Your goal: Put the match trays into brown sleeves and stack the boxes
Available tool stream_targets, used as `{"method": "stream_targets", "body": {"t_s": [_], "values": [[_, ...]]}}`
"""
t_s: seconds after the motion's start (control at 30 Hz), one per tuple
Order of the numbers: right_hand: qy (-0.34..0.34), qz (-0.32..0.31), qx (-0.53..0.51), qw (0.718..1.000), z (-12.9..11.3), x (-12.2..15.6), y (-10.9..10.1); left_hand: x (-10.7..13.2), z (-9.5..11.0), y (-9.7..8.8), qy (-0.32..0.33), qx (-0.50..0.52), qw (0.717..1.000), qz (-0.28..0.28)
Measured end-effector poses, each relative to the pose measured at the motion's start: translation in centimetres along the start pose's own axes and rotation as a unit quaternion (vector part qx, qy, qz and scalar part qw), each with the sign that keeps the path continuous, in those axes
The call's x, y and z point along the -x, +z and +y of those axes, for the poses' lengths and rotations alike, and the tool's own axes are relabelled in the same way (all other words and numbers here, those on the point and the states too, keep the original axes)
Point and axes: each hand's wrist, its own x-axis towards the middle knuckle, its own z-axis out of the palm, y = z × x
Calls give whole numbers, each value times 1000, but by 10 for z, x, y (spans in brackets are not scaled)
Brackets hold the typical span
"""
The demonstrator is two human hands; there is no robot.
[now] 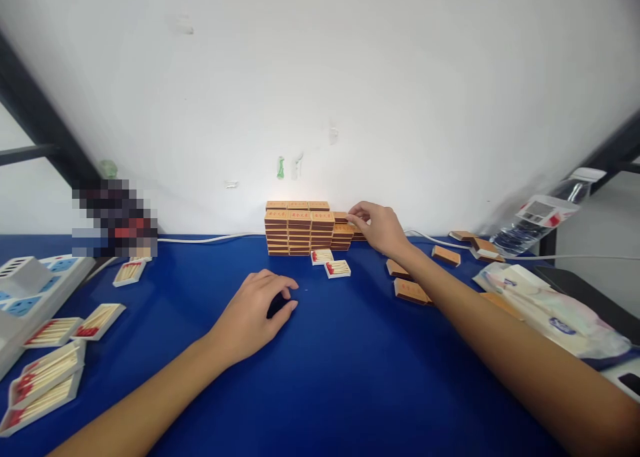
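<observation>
Against the wall stands a stack of orange-topped matchboxes (299, 233) with dark brown sides, lower at its right end. My right hand (381, 229) is at that lower end, thumb and fingers closed on the end of a matchbox (341, 217) lying on top there. My left hand (255, 313) rests on the blue table, nothing in it, fingers curled with a gap between thumb and forefinger. Just in front of the stack lie two open matchbox trays, one white tray (338, 269) overlapping the other tray (321, 256), both with red-tipped matches.
More match-filled trays (53, 370) lie at the left beside a white power strip (55, 287). Loose matchboxes (411, 290) are scattered near my right forearm. Farther right are a tilted plastic bottle (550, 210) and a tissue pack (555, 310). A white cable (215, 238) runs along the wall.
</observation>
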Motion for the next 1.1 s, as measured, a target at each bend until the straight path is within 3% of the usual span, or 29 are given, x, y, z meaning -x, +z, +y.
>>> {"method": "stream_targets", "body": {"t_s": [0.17, 0.33, 0.5, 0.8, 0.97, 1.03, 1.1], "values": [[-10, -52, 65, 996, 29, 3, -17, 1, 2, 0, 2, 0, 1000, -2], [-67, -130, 116, 982, 47, 0, -13, 1, 3, 1, -6, 19, 1000, -1], [-122, -138, 182, 966, 46, -5, -8, -1, 3, -1, -7, 19, 1000, 3], [-171, -107, 252, 946, 36, 9, -22, 0, 3, -2, 1, 14, 1000, -1], [-155, -43, 275, 948, 14, 47, -43, -1, 6, -3, 5, 1, 1000, 12], [-168, -17, 238, 956, -11, 70, -45, -1, 10, -3, 0, -7, 1000, 25], [-207, -58, 174, 961, -42, 92, -39, 0, 14, -3, -1, -13, 999, 38]]}}
